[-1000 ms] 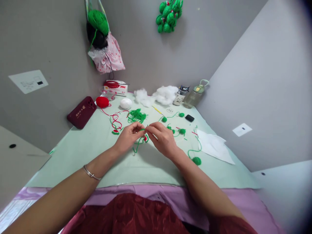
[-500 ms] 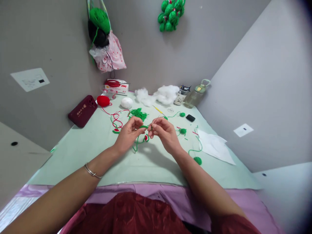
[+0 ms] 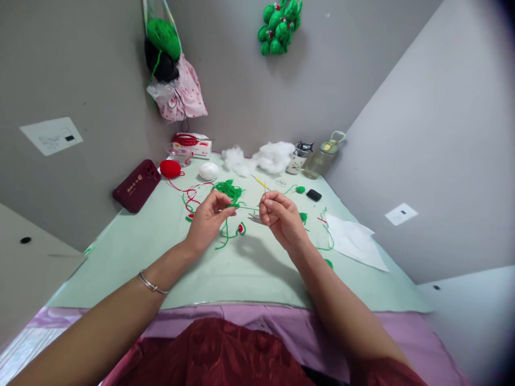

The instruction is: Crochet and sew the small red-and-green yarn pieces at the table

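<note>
My left hand [image 3: 210, 219] is closed, pinching a small green crochet piece [image 3: 233, 205] between thumb and fingers. A green yarn strand [image 3: 248, 208] runs taut from that piece to my right hand [image 3: 282, 215]. My right hand is closed too, holding a thin needle [image 3: 265, 187] that points upward from its fingertips. Metal pointed blades [image 3: 254, 218] show beside the right fingers; the rest is hidden behind the hand. Below, a small red, white and green crochet piece [image 3: 241, 229] lies on the table with a green yarn tail.
A green yarn tangle [image 3: 228, 190], a red yarn ball [image 3: 170, 169], a white ball [image 3: 208, 171] and stuffing [image 3: 274, 157] lie farther back. A yellow-handled hook [image 3: 260, 182] is behind my right hand. White paper [image 3: 354, 241] and a bottle [image 3: 322, 160] stand to the right.
My right hand has moved right and slightly up, away from the left, drawing the green yarn out straight. The needle and metal blades have come into view.
</note>
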`<state>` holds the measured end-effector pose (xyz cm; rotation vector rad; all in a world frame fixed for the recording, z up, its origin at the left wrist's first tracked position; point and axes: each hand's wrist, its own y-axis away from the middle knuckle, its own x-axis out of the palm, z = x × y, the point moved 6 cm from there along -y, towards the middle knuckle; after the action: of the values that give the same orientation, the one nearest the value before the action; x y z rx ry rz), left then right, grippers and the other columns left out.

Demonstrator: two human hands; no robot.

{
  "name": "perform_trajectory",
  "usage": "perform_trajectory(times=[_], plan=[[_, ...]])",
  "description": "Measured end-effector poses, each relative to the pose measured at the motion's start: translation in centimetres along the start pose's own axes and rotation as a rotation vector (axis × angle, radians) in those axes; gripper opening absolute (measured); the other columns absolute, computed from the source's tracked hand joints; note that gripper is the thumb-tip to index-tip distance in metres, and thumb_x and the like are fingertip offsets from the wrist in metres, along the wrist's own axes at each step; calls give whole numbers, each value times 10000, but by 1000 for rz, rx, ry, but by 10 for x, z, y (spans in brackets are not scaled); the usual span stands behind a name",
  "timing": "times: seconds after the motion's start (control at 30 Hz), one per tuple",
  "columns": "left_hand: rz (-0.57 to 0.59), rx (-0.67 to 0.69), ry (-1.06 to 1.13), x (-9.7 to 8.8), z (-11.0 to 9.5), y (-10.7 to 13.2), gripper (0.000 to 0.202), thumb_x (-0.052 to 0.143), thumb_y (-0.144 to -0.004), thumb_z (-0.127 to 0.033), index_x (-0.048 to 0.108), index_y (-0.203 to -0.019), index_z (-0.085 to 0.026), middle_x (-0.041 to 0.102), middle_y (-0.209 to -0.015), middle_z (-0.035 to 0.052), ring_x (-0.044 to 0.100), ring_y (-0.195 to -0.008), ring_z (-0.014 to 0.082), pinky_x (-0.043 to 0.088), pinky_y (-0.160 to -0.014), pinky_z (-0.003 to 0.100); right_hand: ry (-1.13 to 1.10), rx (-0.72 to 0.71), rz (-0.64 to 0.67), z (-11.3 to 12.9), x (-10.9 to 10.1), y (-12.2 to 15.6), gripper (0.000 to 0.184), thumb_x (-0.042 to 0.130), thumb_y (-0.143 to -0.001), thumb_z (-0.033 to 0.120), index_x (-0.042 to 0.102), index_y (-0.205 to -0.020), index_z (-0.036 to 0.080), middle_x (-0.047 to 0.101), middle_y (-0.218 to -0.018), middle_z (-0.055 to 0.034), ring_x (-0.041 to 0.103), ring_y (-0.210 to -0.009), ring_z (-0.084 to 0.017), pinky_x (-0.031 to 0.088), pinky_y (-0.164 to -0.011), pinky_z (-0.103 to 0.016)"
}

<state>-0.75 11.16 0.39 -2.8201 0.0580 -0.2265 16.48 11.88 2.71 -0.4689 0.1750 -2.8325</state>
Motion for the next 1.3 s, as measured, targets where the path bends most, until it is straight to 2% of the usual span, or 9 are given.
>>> perform_trajectory(times=[0.17, 0.37, 0.63, 0.8, 0.87, 0.93, 1.03, 1.13, 1.3], plan=[[-7, 19, -43, -3, 2, -2, 185, 713, -801, -268, 547, -851, -206, 546, -829, -22, 615, -795, 142, 511, -796, 304, -31, 4, -13, 5, 1, 2, 123, 722, -767, 267, 643, -807, 182, 579, -622, 51, 456, -475, -44, 394, -482, -182], [-24, 28, -22, -6, 4, -4, 194, 711, -781, -267, 541, -852, -207, 539, -830, -24, 607, -801, 142, 529, -808, 308, -60, -24, -20, 9, -2, 0, 115, 704, -754, 264, 627, -789, 188, 540, -594, 61, 388, -447, -40, 337, -457, -188], [-48, 18, -1, -7, 4, -5, 197, 711, -773, -269, 539, -843, -206, 535, -839, -17, 607, -798, 143, 532, -804, 310, -54, -53, 15, 11, -2, 2, 89, 684, -773, 256, 627, -795, 192, 500, -585, 59, 365, -462, -51, 311, -460, -195], [-22, 39, -23, -6, 4, -5, 170, 699, -799, -257, 545, -852, -210, 532, -851, -14, 595, -811, 140, 521, -807, 302, -83, -79, 84, 15, -1, 2, 64, 666, -794, 252, 636, -798, 196, 480, -583, 62, 355, -468, -53, 305, -469, -200], [-7, 52, -33, -5, 4, -5, 161, 690, -807, -262, 548, -866, -216, 539, -867, -10, 589, -826, 147, 520, -814, 307, 3, -92, 77, 15, -2, 2, 102, 648, -812, 243, 659, -908, 213, 493, -601, 64, 366, -471, -57, 298, -466, -202], [1, 63, -40, -5, 3, -4, 152, 678, -817, -270, 550, -883, -222, 550, -879, -7, 587, -835, 153, 513, -825, 313, 181, -133, 34, 15, -3, 3, 197, 621, -826, 212, 665, -1017, 230, 513, -625, 59, 409, -498, -69, 317, -476, -205], [30, 67, -79, -1, 3, -1, 122, 656, -845, -269, 557, -900, -226, 563, -874, -5, 596, -836, 157, 482, -833, 309, 508, -234, -32, 13, -1, 6, 183, 552, -849, 174, 690, -965, 210, 546, -666, 34, 479, -569, -89, 393, -540, -226], [74, 69, -90, 3, 3, 2, 103, 647, -864, -264, 562, -906, -223, 557, -874, -7, 591, -840, 155, 463, -816, 299, 790, -353, -33, 9, 7, 10, 217, 496, -879, 168, 708, -912, 194, 595, -757, -2, 498, -615, -101, 419, -594, -249], [129, 49, -71, 8, 9, 4, 137, 681, -849, -257, 571, -915, -210, 558, -909, -4, 556, -834, 143, 447, -761, 276, 1009, -473, 26, 5, 17, 13, 245, 487, -898, 121, 707, -978, 193, 585, -753, -15, 512, -656, -121, 380, -576, -242]])
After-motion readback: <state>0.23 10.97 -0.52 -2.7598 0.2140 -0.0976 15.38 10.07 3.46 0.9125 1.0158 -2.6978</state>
